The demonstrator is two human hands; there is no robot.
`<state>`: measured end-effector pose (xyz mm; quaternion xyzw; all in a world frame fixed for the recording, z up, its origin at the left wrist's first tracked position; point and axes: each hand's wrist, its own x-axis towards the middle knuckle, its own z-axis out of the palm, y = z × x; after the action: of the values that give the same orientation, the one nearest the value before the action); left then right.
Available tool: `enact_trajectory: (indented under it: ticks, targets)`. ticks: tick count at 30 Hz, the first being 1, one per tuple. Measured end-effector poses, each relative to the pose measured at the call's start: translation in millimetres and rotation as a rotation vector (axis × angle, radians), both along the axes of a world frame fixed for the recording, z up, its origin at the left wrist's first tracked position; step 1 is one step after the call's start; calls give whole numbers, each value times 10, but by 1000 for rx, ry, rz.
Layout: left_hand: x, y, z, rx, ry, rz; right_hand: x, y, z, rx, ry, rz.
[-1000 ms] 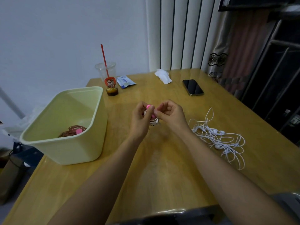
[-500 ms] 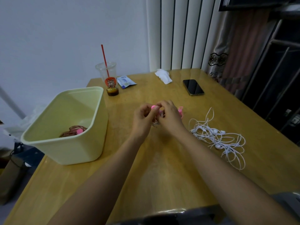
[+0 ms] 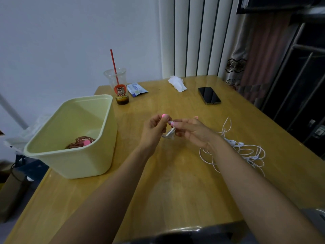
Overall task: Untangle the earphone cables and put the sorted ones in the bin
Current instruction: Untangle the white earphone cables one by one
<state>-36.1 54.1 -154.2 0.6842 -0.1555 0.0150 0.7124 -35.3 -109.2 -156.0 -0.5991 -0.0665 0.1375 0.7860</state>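
Two hands (image 3: 153, 131) (image 3: 194, 132) pinch one pink earphone (image 3: 164, 116); perhaps one white tangle (image 3: 246, 150).

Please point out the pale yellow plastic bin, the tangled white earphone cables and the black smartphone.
pale yellow plastic bin (image 3: 70, 161): head view, front wall.
tangled white earphone cables (image 3: 234, 143): head view, earbud cluster.
black smartphone (image 3: 209, 95): head view, middle of screen.

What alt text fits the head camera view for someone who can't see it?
A person's left hand and right hand pinch a small pink-tipped earphone bundle above a wooden table. White earphones lie tangled to the right; a pale yellow bin at left holds a coiled set.
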Motion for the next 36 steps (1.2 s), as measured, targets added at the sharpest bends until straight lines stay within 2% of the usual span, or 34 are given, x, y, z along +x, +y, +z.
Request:
enact_trajectory:
  ticks: [6,9,12,20,25,29,36]
  targets:
    - [-31,39,26,-28,40,-42,-19,-77,24,60,40,1]
    - [-19,91,0,30,66,-94,0,-105,60,-41,21,-198]
    - [-22,82,-24,71,104,-54,8,-48,76,-148,-36,-349]
    - [-51,71,-1,54,75,44,-7,-12,134,-165,-63,-309]
    - [-69,69,-8,90,46,-53,-7,1,134,-155,-61,-375]
    - [-98,55,-32,155,39,-130,4,16,146,-230,-112,-383]
    - [-53,41,13,230,32,-99,-10,29,191,-347,-247,-305]
